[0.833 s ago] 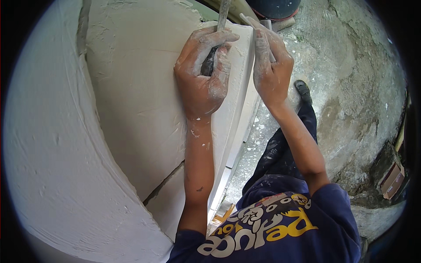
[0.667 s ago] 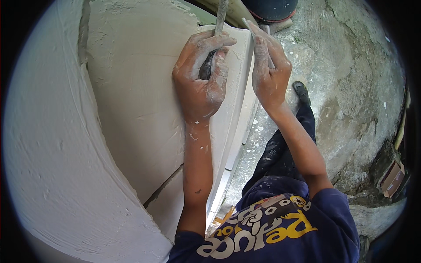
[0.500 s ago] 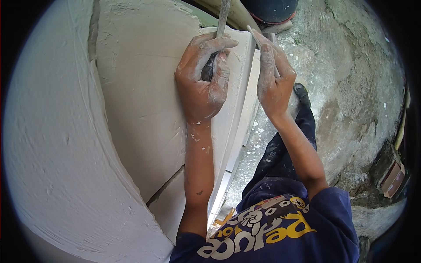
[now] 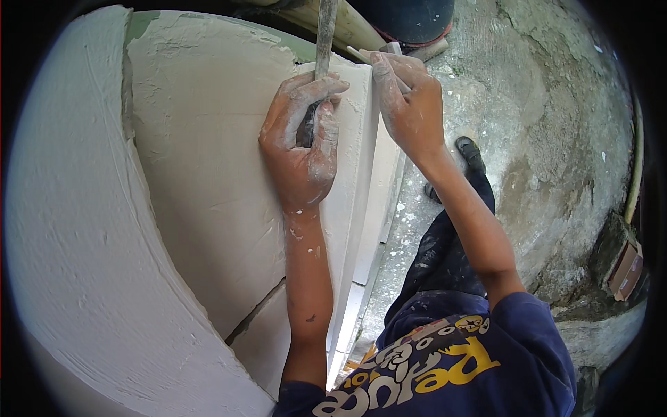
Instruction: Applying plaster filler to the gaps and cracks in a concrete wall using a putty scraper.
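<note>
My left hand (image 4: 300,149) is closed around the dark handle (image 4: 306,125) of a tool with a long, narrow metal blade (image 4: 325,38) pointing away from me. This hand lies over a pale plastered panel (image 4: 201,153), near its right edge. At the panel's far right corner, my right hand (image 4: 417,111) pinches a thin, flat, plaster-coated piece (image 4: 360,55); its kind is not clear, as the fingers cover most of it. White plaster coats the fingers of both hands.
A raised white plaster band (image 4: 83,208) curves along the left. A dark crack (image 4: 256,311) crosses the panel's near part. Beyond stand a dark bucket (image 4: 406,17) and a pale pipe (image 4: 354,24). Rough concrete floor (image 4: 542,139) lies right, with a cardboard box (image 4: 625,271).
My right hand has turned, from fingers extended upward to fingers curled over the flat piece, and sits closer to the panel's corner. My left hand keeps its grip. The view has shifted slightly.
</note>
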`<move>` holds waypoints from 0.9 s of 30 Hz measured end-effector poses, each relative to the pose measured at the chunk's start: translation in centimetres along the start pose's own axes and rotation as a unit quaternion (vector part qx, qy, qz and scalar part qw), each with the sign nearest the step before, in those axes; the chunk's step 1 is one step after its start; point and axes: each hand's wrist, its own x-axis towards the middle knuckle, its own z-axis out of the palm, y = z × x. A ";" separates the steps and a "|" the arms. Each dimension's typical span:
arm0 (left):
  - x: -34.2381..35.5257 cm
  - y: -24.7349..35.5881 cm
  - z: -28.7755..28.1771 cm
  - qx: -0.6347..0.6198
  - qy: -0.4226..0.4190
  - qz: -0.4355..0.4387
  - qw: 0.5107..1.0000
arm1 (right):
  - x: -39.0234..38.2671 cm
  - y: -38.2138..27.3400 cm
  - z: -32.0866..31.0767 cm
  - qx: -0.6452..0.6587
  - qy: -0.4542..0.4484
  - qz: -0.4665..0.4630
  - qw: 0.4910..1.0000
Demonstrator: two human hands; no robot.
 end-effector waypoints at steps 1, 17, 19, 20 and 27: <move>0.1 0.2 -0.1 0.004 -0.004 -0.019 1.000 | 0.4 0.6 0.2 -0.013 0.006 -0.022 1.000; -0.3 -0.2 0.2 0.009 -0.002 0.009 1.000 | 0.9 1.1 -2.1 0.027 -0.076 0.028 0.996; -0.3 -0.1 -0.3 0.039 -0.009 0.010 0.999 | 0.8 0.9 -2.1 0.042 -0.089 0.039 0.994; -0.4 0.0 -0.5 0.041 -0.009 0.010 0.999 | 0.2 0.6 -2.8 0.057 -0.077 0.036 0.995; -0.1 -0.4 0.1 0.037 -0.007 0.012 0.999 | 2.8 0.3 -3.6 0.021 -0.162 -0.025 0.986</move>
